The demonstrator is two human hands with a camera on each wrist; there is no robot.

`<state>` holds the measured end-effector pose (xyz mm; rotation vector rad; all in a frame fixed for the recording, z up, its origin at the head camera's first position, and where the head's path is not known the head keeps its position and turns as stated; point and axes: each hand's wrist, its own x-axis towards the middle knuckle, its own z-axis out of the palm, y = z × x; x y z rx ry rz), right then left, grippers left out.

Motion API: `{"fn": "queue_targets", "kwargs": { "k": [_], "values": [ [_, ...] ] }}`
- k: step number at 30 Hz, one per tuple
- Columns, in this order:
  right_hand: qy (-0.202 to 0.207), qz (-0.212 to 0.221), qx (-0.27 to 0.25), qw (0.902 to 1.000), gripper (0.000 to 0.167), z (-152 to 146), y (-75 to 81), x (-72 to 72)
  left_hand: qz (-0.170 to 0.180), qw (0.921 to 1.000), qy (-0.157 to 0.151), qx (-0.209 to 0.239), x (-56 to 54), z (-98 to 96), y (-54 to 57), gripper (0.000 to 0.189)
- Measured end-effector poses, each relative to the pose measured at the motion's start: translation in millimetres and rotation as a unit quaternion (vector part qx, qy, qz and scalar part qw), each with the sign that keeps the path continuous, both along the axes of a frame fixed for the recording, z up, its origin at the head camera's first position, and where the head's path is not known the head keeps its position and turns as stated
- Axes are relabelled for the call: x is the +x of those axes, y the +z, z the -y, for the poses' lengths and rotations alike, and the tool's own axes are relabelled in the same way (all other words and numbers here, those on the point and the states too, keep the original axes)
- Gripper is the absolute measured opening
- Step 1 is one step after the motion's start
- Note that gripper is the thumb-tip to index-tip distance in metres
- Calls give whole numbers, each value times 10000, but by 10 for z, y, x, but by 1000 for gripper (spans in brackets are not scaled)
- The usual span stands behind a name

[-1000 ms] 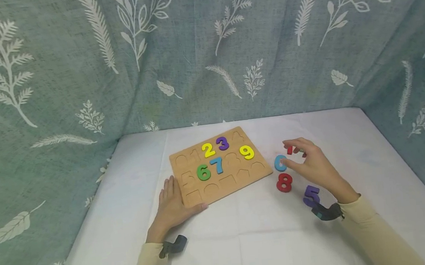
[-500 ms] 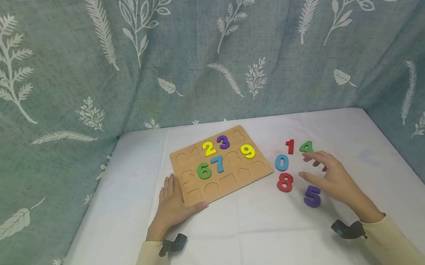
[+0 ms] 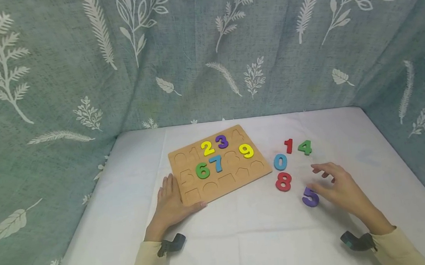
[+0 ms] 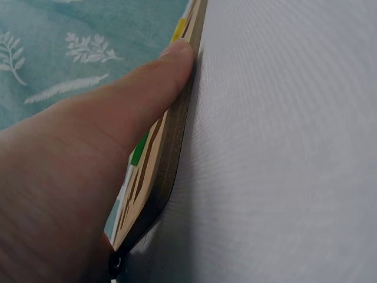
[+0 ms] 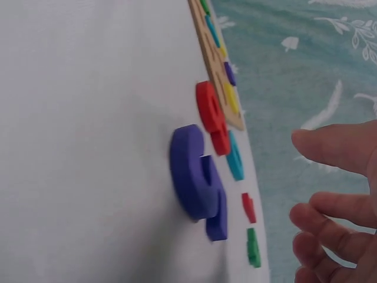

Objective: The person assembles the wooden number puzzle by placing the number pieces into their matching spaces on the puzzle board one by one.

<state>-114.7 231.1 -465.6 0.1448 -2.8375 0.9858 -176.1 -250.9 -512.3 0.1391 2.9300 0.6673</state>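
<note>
My left hand (image 3: 169,207) rests at the near left corner of a wooden number puzzle board (image 3: 225,184), its thumb along the front edge and its fingers beside the left side. In the left wrist view the thumb (image 4: 159,76) lies over the board's edge. My right hand (image 3: 342,188) hovers above the purple number 5 (image 3: 310,198), thumb and fingers apart with nothing between them. The right wrist view shows the purple 5 (image 5: 191,174) flat on the table, apart from the fingers.
Loose on the table lie a red 8 (image 3: 284,182), a blue 0 (image 3: 280,162), a red 1 (image 3: 288,146) and a green 4 (image 3: 305,147). On the board are several pieces, among them a yellow 9 (image 3: 246,151). A leaf-patterned curtain (image 3: 198,65) hangs behind the table.
My right hand has moved from near the blue 0 and red 1 back toward me, over to the purple 5, uncovering the green 4. The left hand has stayed on the board.
</note>
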Motion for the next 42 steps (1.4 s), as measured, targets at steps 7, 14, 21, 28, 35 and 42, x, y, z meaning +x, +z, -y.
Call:
{"fn": "queue_targets", "kwargs": {
  "k": [7,14,21,28,35,42],
  "values": [
    [-74,294,89,9995,60,0,-77,58,35,10000,22,-3,-14,-8,1,148],
    [-18,425,155,9990,58,0,-165,114,41,10000,0,-44,-16,-6,-2,147],
    [-54,784,261,9966,61,27,-233,165,44,10000,11,-10,-13,-6,-12,148],
    [-43,1002,419,9941,70,44,-252,177,31,10000,-1,-36,-14,-10,-11,147],
    [-92,1160,607,9913,81,66,-250,187,42,10000,-1,-4,-8,-8,0,147],
    [-245,1075,841,9903,76,102,-258,174,35,10000,2,-39,0,-11,7,148]
  ]
}}
